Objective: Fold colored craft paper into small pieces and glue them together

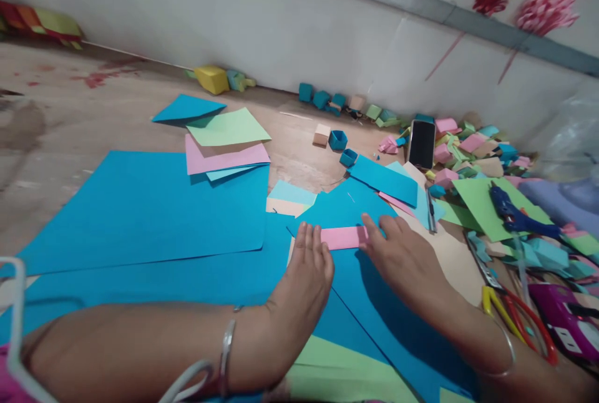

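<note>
A narrow pink paper strip (344, 237) lies across blue sheets between my two hands. My left hand (311, 266) rests flat on the strip's left end, its fingers stretched out side by side. At the right end, my right hand (393, 244) has its thumb and index finger closed on the strip. Beneath both hands are large blue sheets (163, 209), with a light green sheet (346, 365) nearer me.
Small folded paper pieces (472, 147) are heaped at the right around a phone (422, 144). A blue glue gun (519, 216), scissors (528, 322) and a purple power strip (564, 322) lie at the right. Behind stands a white wall (163, 10); folded sheets (229, 128) lie left of centre.
</note>
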